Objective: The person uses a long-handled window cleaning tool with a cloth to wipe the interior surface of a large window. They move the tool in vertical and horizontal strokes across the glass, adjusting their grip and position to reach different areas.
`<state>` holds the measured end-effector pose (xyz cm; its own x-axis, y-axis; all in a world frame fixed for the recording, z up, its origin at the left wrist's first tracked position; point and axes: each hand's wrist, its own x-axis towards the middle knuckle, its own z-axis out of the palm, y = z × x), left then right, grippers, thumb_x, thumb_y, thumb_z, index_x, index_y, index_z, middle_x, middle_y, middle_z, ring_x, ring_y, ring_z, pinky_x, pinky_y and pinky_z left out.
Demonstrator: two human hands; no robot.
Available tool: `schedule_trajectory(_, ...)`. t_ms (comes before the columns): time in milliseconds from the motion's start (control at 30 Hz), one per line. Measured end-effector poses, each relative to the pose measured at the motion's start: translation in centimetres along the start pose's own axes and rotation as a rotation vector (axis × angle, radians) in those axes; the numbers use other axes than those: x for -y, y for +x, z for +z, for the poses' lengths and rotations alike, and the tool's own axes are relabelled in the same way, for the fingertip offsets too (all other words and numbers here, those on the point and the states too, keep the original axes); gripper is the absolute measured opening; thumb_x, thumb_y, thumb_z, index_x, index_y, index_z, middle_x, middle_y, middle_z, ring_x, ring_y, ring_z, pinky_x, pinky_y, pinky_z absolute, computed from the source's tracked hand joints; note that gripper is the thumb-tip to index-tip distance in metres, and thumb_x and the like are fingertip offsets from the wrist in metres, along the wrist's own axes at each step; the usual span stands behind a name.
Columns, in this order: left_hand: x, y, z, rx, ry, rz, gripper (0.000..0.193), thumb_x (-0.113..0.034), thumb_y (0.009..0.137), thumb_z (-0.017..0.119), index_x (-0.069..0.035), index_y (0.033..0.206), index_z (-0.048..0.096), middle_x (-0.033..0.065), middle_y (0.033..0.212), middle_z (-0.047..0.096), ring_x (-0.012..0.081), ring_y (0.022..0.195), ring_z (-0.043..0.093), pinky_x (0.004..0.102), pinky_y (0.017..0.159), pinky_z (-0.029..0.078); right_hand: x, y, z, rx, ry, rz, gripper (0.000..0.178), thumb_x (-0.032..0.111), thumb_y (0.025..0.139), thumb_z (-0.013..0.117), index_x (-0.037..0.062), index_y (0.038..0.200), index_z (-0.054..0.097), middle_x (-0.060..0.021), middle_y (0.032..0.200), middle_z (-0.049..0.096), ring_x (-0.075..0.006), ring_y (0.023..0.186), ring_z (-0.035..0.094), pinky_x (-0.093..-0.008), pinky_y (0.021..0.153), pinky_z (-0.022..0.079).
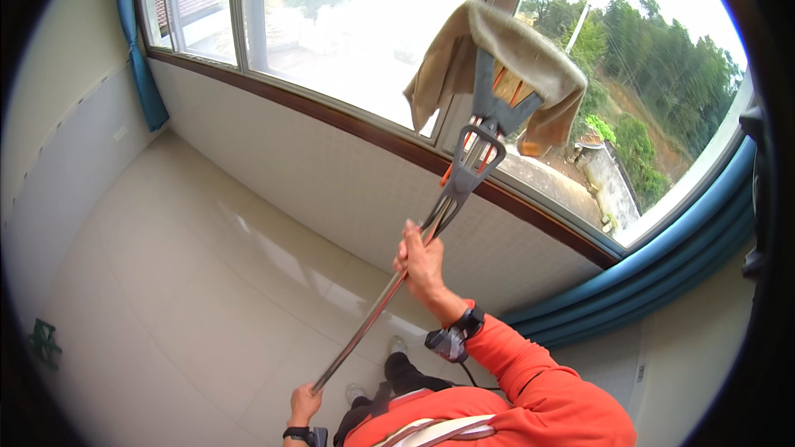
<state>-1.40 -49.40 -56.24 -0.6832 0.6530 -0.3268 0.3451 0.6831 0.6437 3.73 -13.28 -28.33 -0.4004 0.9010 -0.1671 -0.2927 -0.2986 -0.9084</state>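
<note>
A long-handled mop (497,109) with a grey plastic head and orange rods is raised toward the window (348,41). Draped over its head hangs a brown cloth (542,58), its ends drooping on both sides. My right hand (421,261) is closed round the metal pole (364,327), just below the grey plastic part. Lower down, my left hand (305,406) grips the pole's end near the bottom of the view. The pole slants up and to the right. Whether the cloth touches the glass, I cannot tell.
Below the window runs a brown sill (331,112) over a pale wall. Blue curtains hang at the left (141,74) and right (646,265). A small dark green object (44,343) sits on the tiled floor (166,281) at far left.
</note>
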Motion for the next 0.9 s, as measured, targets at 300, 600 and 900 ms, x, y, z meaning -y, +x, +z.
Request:
schedule_trajectory(300, -16.3, 6.4, -3.0, -0.051, -0.292, 0.3, 0.033, -0.03, 0.086, 0.065, -0.001, 0.073, 0.055, 0.0215, 0.067, 0.054, 0.0431, 0.067, 0.05, 0.046, 0.056, 0.043, 17.8, 4.7, 3.0, 0.22, -0.073, -0.412, 0.029, 0.029, 0.095, 0.061, 0.004, 0.083, 0.053, 0.0008, 0.057, 0.05, -0.0062, 0.041, 0.042, -0.0225, 0.039, 0.039)
schedule_trajectory(600, -14.1, 6.8, 1.3, 0.209, -0.203, 0.328, 0.042, -0.038, 0.09, 0.06, 0.002, 0.076, 0.062, 0.0252, 0.072, 0.06, 0.0458, 0.074, 0.058, 0.0488, 0.063, 0.046, 13.3, 5.8, -0.1, 0.074, -0.25, -0.392, 0.029, 0.032, 0.097, 0.056, 0.0059, 0.086, 0.054, -0.0006, 0.056, 0.051, -0.0079, 0.037, 0.043, -0.0232, 0.034, 0.035)
schedule_trajectory(900, 3.9, 0.3, 4.5, 0.197, -0.099, 0.125, 0.042, -0.034, 0.089, 0.061, 0.004, 0.07, 0.063, 0.0266, 0.063, 0.057, 0.0394, 0.062, 0.063, 0.0479, 0.056, 0.045, -3.1, 1.1, -3.0, -0.04, -0.178, -0.076, 0.035, 0.03, 0.096, 0.058, 0.0086, 0.071, 0.051, -0.0025, 0.053, 0.053, -0.0111, 0.038, 0.047, -0.0272, 0.035, 0.038)
